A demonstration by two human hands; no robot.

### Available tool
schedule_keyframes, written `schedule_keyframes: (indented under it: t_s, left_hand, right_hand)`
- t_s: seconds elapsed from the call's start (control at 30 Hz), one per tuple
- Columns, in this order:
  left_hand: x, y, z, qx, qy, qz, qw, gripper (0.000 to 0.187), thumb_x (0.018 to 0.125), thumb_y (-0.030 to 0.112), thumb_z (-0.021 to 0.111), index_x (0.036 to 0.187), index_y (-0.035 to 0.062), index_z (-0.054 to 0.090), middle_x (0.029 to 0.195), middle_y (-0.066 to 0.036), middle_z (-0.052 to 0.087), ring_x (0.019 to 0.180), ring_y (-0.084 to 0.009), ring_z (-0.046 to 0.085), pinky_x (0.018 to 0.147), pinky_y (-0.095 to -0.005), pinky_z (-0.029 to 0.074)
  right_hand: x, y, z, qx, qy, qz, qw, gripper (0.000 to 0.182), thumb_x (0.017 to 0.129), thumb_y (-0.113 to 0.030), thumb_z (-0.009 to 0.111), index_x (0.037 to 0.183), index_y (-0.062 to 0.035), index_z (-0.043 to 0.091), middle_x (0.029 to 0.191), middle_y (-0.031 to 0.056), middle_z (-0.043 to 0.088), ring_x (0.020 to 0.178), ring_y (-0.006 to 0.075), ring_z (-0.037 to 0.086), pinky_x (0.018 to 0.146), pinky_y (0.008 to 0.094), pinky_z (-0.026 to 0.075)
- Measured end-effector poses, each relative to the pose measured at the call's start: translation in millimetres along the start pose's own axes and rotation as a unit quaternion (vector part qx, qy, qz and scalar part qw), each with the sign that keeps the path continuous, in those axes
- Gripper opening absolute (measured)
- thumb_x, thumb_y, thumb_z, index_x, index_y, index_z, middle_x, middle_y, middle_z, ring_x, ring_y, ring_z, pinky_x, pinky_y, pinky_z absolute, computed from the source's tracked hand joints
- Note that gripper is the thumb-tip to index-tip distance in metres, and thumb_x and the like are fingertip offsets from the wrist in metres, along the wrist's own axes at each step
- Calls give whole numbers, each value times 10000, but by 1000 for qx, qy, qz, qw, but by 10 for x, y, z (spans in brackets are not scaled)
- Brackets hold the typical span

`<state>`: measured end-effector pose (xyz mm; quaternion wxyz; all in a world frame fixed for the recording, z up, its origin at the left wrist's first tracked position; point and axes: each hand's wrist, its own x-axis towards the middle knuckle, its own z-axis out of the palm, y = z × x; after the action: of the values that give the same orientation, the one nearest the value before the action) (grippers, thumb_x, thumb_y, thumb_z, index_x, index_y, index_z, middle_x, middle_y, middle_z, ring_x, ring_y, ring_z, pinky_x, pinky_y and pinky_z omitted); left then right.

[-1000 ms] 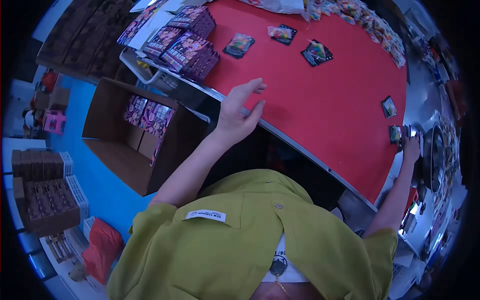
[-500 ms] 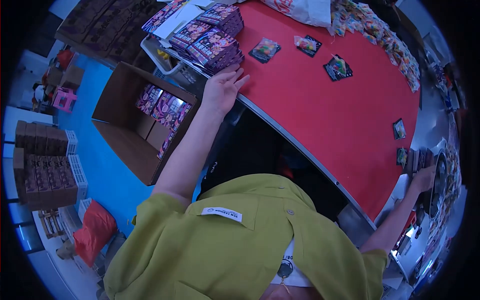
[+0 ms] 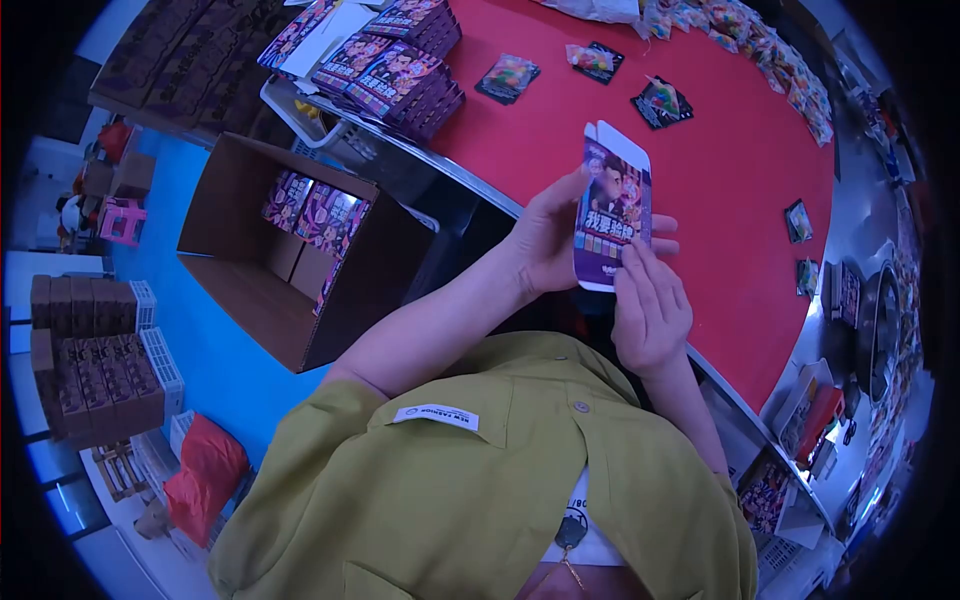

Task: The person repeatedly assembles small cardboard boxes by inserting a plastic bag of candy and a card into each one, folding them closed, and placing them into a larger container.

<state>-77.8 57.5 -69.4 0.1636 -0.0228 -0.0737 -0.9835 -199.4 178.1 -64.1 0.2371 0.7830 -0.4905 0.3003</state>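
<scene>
A purple printed box [image 3: 612, 215] with white flaps at its top is held upright over the front edge of the red table [image 3: 730, 230]. My left hand [image 3: 552, 232] is wrapped round its left side and back, with fingertips showing past the right edge. Against the lower right of the box, my right hand [image 3: 652, 308] presses its fingers on the printed face. Small black card packs with colourful contents [image 3: 508, 76] lie on the table beyond the hands, others [image 3: 660, 101] nearby.
Stacked purple boxes [image 3: 405, 80] stand at the table's back left. An open carton [image 3: 345, 270] holding printed boxes is left of my arm. Many colourful packets [image 3: 780, 60] line the far edge. A dark round pan [image 3: 878, 325] is at the right, beyond the table.
My left hand has moved right from beside the stacked boxes, and my right hand has come in from the far right. Both now hold a purple box.
</scene>
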Motion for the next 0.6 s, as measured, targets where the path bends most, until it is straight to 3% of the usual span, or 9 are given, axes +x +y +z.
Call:
schedule_keyframes:
  t_s: [0.07,0.13,0.17,0.23,0.27,0.3,0.37,0.47,0.6]
  left_hand:
    - [-65,40,-58,26,-34,23,999,618,839,331,614,1310,-10,408,1275,-248,504,1147,-354,544,988,-539,421]
    - [-118,64,-152,99,-17,-10,995,611,814,228,609,1337,9,381,1250,-212,526,1128,-300,559,981,-497,441]
    - [-166,29,-186,178,39,-15,983,617,785,163,611,1338,35,370,1193,-175,546,1088,-256,571,972,-451,455]
    - [-112,-150,-25,133,23,-53,989,549,782,126,609,1283,53,398,1109,-109,558,1022,-211,579,932,-430,474]
    - [-117,-196,-42,144,42,-78,986,456,778,108,604,1196,41,435,1068,-85,557,986,-189,580,908,-414,481]
    - [-112,-216,-86,144,41,-79,986,456,778,108,604,1196,41,435,1068,-85,557,986,-189,580,908,-414,481]
    - [-90,-218,-170,155,73,-65,983,589,744,131,639,1269,6,402,1131,-133,572,1006,-251,605,930,-416,475]
    - [-94,-229,-179,177,67,-62,980,413,774,94,597,1156,15,464,1027,-99,574,952,-208,600,883,-408,496]
    - [-79,-214,-140,132,69,-89,985,404,782,68,560,1170,-12,480,1029,-153,607,911,-257,649,831,-415,543]
  right_hand:
    - [-26,37,-19,43,-11,10,999,211,874,-75,554,1051,36,527,1126,251,600,1037,370,615,846,436,505]
    - [82,91,-129,186,-86,54,977,238,886,-79,539,1097,31,526,1169,205,595,1125,360,565,945,447,438]
    - [114,99,-114,186,-87,54,977,238,886,-79,539,1097,31,526,1169,205,595,1125,360,565,945,447,438]
    - [206,142,-52,195,33,246,949,287,892,-69,541,1160,29,514,1185,174,591,1147,351,538,1006,434,375]
    - [190,191,29,173,30,265,948,316,886,-39,550,1190,36,509,1119,181,605,1046,353,579,939,412,428]
    - [126,188,82,172,30,265,948,316,886,-39,550,1190,36,509,1119,181,605,1046,353,579,939,412,428]
    - [41,202,187,110,63,198,972,281,875,-1,547,1153,40,530,1025,177,610,928,332,599,821,405,474]
    - [50,232,243,115,51,237,963,229,878,6,530,1105,30,553,945,162,603,833,300,598,706,396,478]
    - [88,372,291,168,46,270,947,169,896,-49,542,1058,-6,569,847,129,615,733,263,602,648,348,475]
